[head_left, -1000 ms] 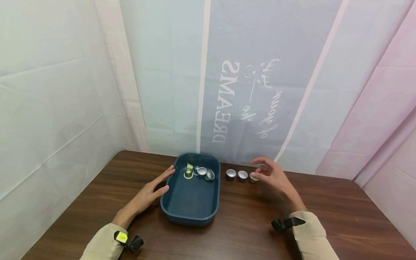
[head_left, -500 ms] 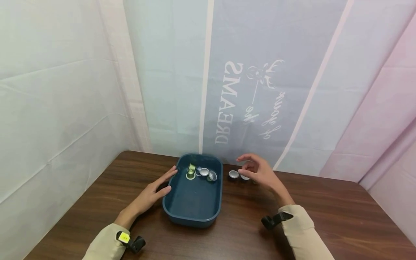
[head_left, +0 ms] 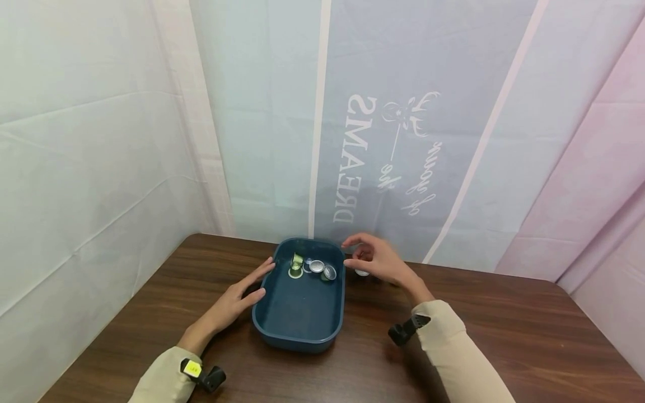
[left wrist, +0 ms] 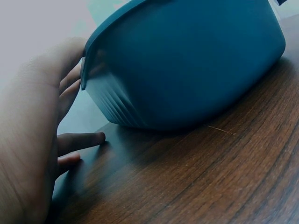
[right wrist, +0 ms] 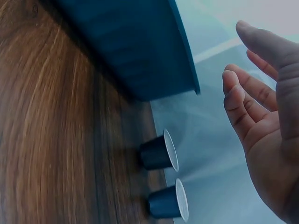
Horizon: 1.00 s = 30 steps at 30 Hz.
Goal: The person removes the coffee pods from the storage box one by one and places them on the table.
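My left hand (head_left: pixel 234 299) rests against the left side of the blue bin (head_left: pixel 302 313), its fingers fairly straight and touching the rim. My right hand (head_left: pixel 380 260) hovers beside the bin's far right corner, thumb and index finger apart. Nothing shows between its fingers in the right wrist view. Below that hand, two dark coffee capsules (right wrist: pixel 156 153) stand on the table, pale lids up. In the head view the hand mostly hides them; one silver lid (head_left: pixel 361 273) peeks out. Inside the bin's far end lie green capsules (head_left: pixel 295 271) and silver-lidded capsules (head_left: pixel 316 266).
The dark wood table (head_left: pixel 363 358) ends just behind the bin, against a hanging printed cloth (head_left: pixel 272 140). Pale cloth walls (head_left: pixel 101 168) rise at both sides. A black camera mount (head_left: pixel 405 330) sits on each wrist.
My right hand has moved left over the row of capsules, from the rightmost one to beside the bin. The left hand stays at the bin's left side. The capsules in the bin look unchanged.
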Each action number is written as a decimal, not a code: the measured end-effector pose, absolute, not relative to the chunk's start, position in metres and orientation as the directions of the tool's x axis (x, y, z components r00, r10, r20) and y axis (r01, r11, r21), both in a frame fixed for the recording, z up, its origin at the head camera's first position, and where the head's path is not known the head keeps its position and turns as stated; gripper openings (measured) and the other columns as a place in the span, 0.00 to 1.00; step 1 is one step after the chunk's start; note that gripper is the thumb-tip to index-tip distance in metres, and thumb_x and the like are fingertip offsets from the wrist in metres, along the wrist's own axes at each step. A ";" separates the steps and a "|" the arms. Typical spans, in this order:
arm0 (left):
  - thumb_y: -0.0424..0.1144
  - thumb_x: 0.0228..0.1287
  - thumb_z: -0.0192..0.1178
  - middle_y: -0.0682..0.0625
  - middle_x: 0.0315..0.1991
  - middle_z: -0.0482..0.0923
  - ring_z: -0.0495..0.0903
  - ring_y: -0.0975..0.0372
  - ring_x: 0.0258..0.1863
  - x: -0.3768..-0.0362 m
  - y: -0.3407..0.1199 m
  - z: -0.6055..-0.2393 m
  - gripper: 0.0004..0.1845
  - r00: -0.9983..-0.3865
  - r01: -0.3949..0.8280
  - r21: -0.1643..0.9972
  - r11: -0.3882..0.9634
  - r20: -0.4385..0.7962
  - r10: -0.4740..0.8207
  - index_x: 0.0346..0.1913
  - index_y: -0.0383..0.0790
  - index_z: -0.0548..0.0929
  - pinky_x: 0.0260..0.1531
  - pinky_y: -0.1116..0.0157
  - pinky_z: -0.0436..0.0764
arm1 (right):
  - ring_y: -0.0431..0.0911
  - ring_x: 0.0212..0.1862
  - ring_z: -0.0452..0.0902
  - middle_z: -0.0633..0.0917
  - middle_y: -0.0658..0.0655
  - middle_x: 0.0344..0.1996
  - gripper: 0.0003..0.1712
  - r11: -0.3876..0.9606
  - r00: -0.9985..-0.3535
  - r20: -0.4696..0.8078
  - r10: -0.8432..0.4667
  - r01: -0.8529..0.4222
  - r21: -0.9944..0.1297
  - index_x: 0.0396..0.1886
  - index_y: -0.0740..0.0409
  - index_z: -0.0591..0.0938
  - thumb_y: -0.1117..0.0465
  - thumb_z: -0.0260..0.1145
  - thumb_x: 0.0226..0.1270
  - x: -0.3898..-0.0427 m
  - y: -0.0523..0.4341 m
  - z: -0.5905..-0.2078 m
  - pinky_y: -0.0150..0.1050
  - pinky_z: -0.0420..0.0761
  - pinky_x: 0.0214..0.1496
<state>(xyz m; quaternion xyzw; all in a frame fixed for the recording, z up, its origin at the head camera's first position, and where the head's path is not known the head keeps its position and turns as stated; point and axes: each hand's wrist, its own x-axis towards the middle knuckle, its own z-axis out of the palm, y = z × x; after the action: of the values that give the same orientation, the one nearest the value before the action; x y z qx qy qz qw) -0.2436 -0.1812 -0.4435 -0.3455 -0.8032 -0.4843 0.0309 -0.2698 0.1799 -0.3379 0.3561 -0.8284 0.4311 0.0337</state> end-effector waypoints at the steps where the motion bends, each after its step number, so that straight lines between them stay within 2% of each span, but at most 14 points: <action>1: 0.36 0.74 0.49 0.53 0.76 0.46 0.48 0.55 0.73 -0.244 -0.181 -0.443 0.29 -0.760 0.584 0.757 0.293 0.383 0.525 0.75 0.46 0.57 0.61 0.36 0.54 | 0.52 0.32 0.79 0.83 0.59 0.41 0.20 0.381 -0.743 0.356 -0.567 -0.620 -0.686 0.52 0.66 0.77 0.66 0.69 0.61 -0.271 0.177 -0.338 0.42 0.79 0.31; 3: 0.37 0.74 0.49 0.54 0.76 0.46 0.48 0.55 0.73 -0.244 -0.182 -0.443 0.29 -0.759 0.586 0.754 0.296 0.383 0.526 0.75 0.46 0.57 0.60 0.36 0.54 | 0.52 0.32 0.80 0.83 0.58 0.41 0.20 0.386 -0.740 0.347 -0.577 -0.621 -0.682 0.52 0.65 0.78 0.65 0.69 0.62 -0.279 0.173 -0.344 0.43 0.79 0.32; 10: 0.35 0.74 0.48 0.55 0.76 0.47 0.49 0.54 0.73 -0.244 -0.181 -0.444 0.29 -0.762 0.586 0.752 0.301 0.386 0.519 0.75 0.47 0.57 0.60 0.36 0.54 | 0.45 0.30 0.79 0.83 0.56 0.37 0.19 0.400 -0.734 0.314 -0.602 -0.618 -0.677 0.51 0.52 0.79 0.56 0.71 0.61 -0.301 0.158 -0.363 0.40 0.79 0.34; 12: 0.35 0.74 0.48 0.54 0.76 0.47 0.49 0.54 0.73 -0.244 -0.181 -0.444 0.29 -0.762 0.588 0.751 0.302 0.388 0.519 0.75 0.47 0.57 0.60 0.36 0.54 | 0.43 0.30 0.79 0.83 0.56 0.38 0.18 0.397 -0.720 0.312 -0.620 -0.631 -0.666 0.50 0.50 0.79 0.55 0.70 0.62 -0.303 0.152 -0.364 0.39 0.79 0.34; 15: 0.35 0.74 0.49 0.52 0.76 0.47 0.49 0.52 0.73 -0.241 -0.180 -0.439 0.29 -0.760 0.589 0.750 0.300 0.388 0.521 0.75 0.46 0.57 0.60 0.36 0.55 | 0.41 0.29 0.78 0.84 0.53 0.35 0.16 0.405 -0.704 0.303 -0.643 -0.647 -0.645 0.49 0.46 0.79 0.56 0.70 0.62 -0.305 0.144 -0.365 0.39 0.80 0.34; 20: 0.31 0.72 0.49 0.44 0.75 0.48 0.50 0.46 0.71 -0.225 -0.173 -0.415 0.29 -0.766 0.569 0.774 0.278 0.377 0.521 0.73 0.37 0.58 0.60 0.36 0.55 | 0.41 0.27 0.78 0.83 0.50 0.29 0.17 0.426 -0.688 0.276 -0.672 -0.663 -0.616 0.51 0.53 0.80 0.56 0.69 0.63 -0.309 0.130 -0.366 0.38 0.80 0.33; 23: 0.30 0.72 0.49 0.42 0.74 0.48 0.50 0.44 0.71 -0.222 -0.172 -0.410 0.28 -0.770 0.559 0.783 0.272 0.368 0.521 0.73 0.35 0.59 0.59 0.35 0.55 | 0.40 0.30 0.79 0.84 0.53 0.34 0.20 0.436 -0.681 0.256 -0.686 -0.666 -0.605 0.52 0.58 0.80 0.55 0.69 0.63 -0.311 0.124 -0.368 0.37 0.80 0.36; 30: 0.31 0.73 0.48 0.40 0.74 0.49 0.50 0.45 0.71 -0.222 -0.173 -0.410 0.28 -0.773 0.553 0.788 0.271 0.363 0.521 0.73 0.37 0.59 0.60 0.36 0.54 | 0.39 0.35 0.79 0.82 0.57 0.46 0.21 0.439 -0.648 0.238 -0.724 -0.698 -0.565 0.54 0.59 0.79 0.59 0.68 0.63 -0.316 0.110 -0.371 0.36 0.79 0.38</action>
<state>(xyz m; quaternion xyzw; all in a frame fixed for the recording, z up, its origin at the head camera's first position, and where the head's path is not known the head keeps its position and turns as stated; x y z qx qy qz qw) -0.2218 -0.1726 -0.4098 -0.3369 -0.7971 -0.5009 0.0162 -0.3157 0.1095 -0.3707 0.4191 -0.8481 0.3236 -0.0195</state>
